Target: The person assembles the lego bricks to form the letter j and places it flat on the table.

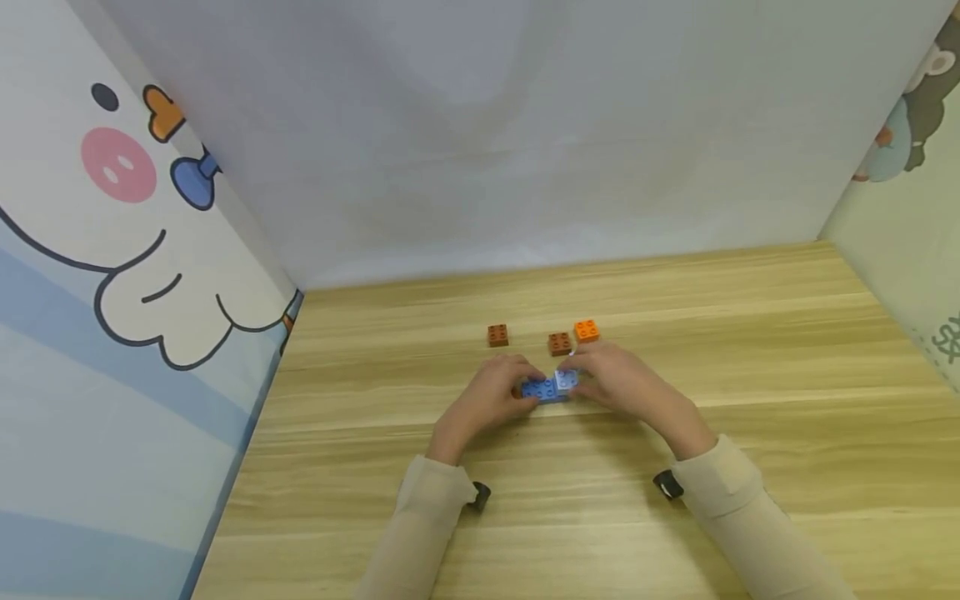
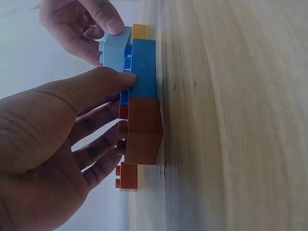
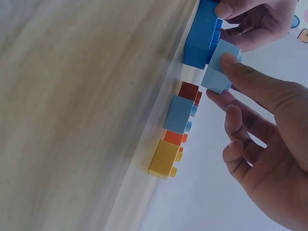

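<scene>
My left hand (image 1: 495, 392) pinches a long blue brick (image 2: 144, 67) between thumb and fingers, low at the tabletop. Against that brick's left end sits a brown brick (image 2: 144, 130), mostly covered by the hand in the head view. My right hand (image 1: 618, 379) holds a light blue brick (image 3: 219, 67) by its sides, thumb on the near face. This brick is at the top of the blue brick's right end; whether it is fully pressed on, I cannot tell.
Behind the hands lie two brown bricks, one on the left (image 1: 498, 335) and one further right (image 1: 559, 343), beside an orange brick (image 1: 587, 331). The right wrist view also shows another light blue brick (image 3: 179, 114) and a yellow brick (image 3: 163, 159). A pale wall (image 1: 525, 167) rises behind the wooden table (image 1: 360, 350).
</scene>
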`<state>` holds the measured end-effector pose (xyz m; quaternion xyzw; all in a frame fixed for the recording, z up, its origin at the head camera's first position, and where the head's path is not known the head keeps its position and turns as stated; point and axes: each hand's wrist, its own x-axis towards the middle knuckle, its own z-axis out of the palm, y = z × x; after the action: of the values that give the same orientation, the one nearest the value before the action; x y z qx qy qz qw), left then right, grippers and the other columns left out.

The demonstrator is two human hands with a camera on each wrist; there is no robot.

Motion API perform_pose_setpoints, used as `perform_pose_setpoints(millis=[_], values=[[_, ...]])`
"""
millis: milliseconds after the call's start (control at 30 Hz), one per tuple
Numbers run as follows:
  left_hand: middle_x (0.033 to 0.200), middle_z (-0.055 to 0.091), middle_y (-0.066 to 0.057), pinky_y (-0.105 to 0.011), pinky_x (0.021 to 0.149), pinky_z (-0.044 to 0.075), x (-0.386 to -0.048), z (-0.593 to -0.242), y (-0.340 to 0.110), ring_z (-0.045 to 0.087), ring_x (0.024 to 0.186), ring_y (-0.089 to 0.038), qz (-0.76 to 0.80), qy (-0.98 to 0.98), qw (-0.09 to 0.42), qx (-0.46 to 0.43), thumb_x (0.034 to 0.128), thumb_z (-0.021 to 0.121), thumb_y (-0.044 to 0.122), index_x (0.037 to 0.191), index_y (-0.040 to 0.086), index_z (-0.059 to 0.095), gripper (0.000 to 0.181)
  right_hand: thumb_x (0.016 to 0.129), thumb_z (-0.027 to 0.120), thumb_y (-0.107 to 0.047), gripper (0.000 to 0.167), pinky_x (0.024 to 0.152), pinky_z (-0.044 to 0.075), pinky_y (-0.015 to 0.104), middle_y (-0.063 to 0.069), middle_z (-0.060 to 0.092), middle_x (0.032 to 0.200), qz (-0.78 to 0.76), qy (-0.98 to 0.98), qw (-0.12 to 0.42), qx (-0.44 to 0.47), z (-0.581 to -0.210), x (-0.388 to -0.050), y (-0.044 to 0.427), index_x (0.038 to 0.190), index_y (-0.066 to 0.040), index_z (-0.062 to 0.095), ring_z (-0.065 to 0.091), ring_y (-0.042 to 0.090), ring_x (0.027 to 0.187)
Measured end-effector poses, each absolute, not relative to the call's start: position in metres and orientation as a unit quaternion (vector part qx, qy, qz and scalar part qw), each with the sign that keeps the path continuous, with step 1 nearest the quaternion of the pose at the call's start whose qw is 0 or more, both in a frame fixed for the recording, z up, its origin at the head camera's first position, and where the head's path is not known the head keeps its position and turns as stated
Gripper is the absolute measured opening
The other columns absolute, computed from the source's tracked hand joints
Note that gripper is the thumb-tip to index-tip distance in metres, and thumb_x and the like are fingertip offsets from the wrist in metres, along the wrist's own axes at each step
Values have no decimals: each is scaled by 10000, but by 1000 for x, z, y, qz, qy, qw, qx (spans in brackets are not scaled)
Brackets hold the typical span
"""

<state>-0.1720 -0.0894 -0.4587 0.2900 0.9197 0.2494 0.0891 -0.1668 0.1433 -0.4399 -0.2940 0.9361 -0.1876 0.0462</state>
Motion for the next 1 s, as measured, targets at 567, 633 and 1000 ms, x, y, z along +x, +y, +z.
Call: perform_pose_setpoints(millis=[567,633,1000], values=[[1204,729,-63,-458,1112,439,-171,-459,-91,642,1116,-236,264,917,86,288,926,760,198,1219,100,735,311,896,795,-207,314,920,560,441,71,691,1132,-170,942,38,-286,-439,-163,133,1179,-83,743,662,241,1031],[1204,729,-61,-462,1117,433,-170,-460,-91,642,1106,-232,266,916,86,287,928,757,199,1222,101,734,311,898,794,-234,323,913,560,434,69,688,1135,-173,944,39,-279,-440,-162,133,1180,-86,742,655,225,1011],[1213,721,-53,-440,1081,458,-166,-463,-91,623,1066,-211,264,918,81,284,948,740,213,1251,105,719,323,898,790,-285,348,923,558,439,77,696,1169,-193,945,46,-261,-443,-160,133,1175,-81,739,657,225,1033]])
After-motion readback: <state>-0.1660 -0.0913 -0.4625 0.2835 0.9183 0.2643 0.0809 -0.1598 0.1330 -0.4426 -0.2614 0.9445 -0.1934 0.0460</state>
